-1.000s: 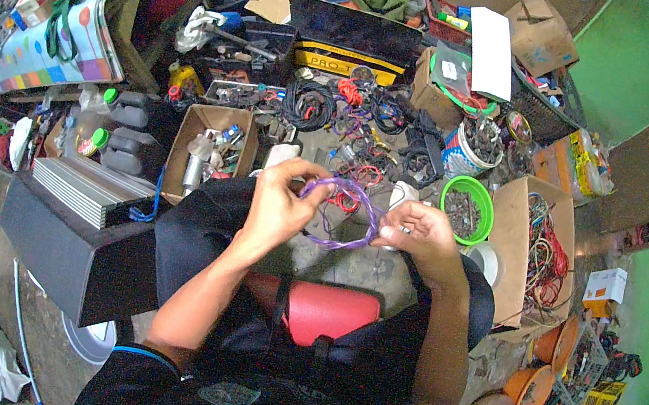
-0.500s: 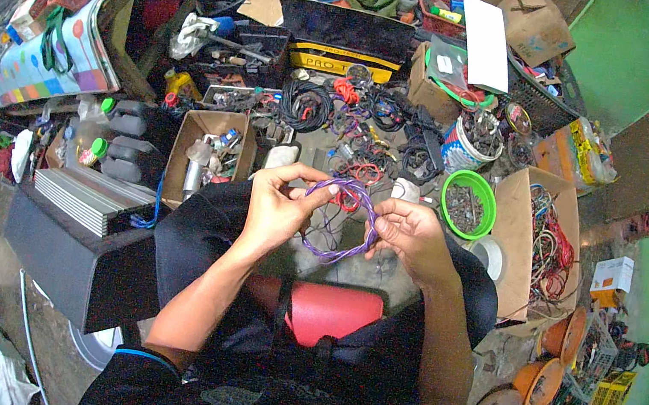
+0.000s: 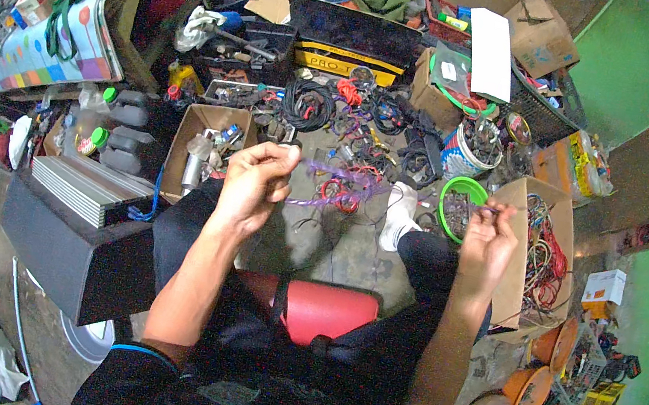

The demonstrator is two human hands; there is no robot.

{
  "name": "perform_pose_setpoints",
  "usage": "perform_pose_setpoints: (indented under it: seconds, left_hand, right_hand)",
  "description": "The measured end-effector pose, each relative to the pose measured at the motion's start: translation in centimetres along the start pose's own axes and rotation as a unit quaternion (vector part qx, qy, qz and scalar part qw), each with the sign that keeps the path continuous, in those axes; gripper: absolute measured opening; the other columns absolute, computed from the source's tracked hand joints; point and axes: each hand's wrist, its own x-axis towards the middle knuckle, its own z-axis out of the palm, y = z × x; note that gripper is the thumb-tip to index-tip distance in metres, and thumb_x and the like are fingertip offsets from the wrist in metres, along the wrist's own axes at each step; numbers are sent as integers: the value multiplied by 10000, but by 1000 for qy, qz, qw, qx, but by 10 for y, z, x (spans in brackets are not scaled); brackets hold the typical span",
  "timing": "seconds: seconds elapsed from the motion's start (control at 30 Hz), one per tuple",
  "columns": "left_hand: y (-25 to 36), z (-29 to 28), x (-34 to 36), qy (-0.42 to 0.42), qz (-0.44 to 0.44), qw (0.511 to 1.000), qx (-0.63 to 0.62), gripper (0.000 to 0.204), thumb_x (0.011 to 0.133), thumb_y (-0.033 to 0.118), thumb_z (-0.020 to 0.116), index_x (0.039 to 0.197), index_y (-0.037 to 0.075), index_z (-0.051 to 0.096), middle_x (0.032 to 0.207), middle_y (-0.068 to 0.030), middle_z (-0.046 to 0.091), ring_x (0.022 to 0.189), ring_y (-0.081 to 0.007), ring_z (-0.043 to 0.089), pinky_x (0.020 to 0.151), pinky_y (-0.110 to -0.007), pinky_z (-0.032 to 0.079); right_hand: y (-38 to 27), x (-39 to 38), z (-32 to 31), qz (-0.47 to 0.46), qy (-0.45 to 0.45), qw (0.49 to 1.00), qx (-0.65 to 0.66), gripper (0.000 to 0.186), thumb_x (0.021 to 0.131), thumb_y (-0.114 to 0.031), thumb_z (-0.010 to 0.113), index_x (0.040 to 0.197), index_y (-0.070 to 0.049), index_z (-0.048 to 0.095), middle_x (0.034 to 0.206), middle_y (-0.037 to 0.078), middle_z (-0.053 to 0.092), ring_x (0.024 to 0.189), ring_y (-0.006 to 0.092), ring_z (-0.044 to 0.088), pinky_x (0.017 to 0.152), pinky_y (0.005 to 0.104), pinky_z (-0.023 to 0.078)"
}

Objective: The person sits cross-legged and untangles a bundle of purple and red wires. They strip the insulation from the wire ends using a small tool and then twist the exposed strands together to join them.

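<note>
A loop of purple twisted wire [image 3: 334, 198], smeared by motion, hangs over the floor between my hands. My left hand [image 3: 252, 185] is closed on its left side, thumb and fingers pinched together. Well to the right, my right hand [image 3: 489, 236] is raised with its fingertips pinched. A thin strand runs from the loop toward those fingertips, faint against the background. Beneath the wire lie a red wire coil [image 3: 340, 195] and other tangled leads. Behind my right hand stands a bright green basin [image 3: 455, 192] of small dark parts.
A cardboard box of wires [image 3: 515, 262] stands at my right, another carton [image 3: 180, 147] at my left. A black speaker-like box [image 3: 44, 240] bears a finned metal unit [image 3: 88, 187]. Ahead are a black cable coil [image 3: 307, 104] and a yellow-black toolbox [image 3: 345, 63]. A red cushion [image 3: 326, 316] lies between my legs.
My hands have moved apart, the right one far to the right and slightly up, the left one a little left and up. The neat round loop is now stretched out and blurred.
</note>
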Motion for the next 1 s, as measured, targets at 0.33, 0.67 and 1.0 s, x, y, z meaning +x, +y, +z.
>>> perform_pose_setpoints:
  seconds: [0.33, 0.67, 1.0]
  left_hand:
    - [-13, 19, -9, -89, -63, 994, -1, 283, 951, 190, 545, 1162, 2, 546, 793, -12, 507, 575, -47, 374, 472, -179, 308]
    - [-16, 22, -12, -79, -17, 997, -15, 287, 954, 106, 516, 1214, -13, 539, 887, -44, 574, 572, -38, 366, 476, -181, 328]
    - [-19, 28, -15, -65, 49, 996, 47, 307, 935, 57, 519, 1225, -45, 531, 937, -97, 599, 771, -172, 611, 653, -321, 564]
  right_hand:
    - [2, -25, 35, -73, -50, 981, -174, 167, 927, -174, 582, 1039, -59, 535, 878, 66, 613, 781, 177, 610, 631, 286, 497]
    - [37, -41, 25, 24, -304, 630, -715, 232, 894, -135, 578, 1040, 43, 607, 977, 93, 671, 738, 157, 632, 632, 305, 497]
    - [26, -61, 54, 254, -375, 838, -305, 320, 916, -57, 530, 1209, 68, 498, 1017, 146, 642, 761, 208, 653, 622, 291, 546]
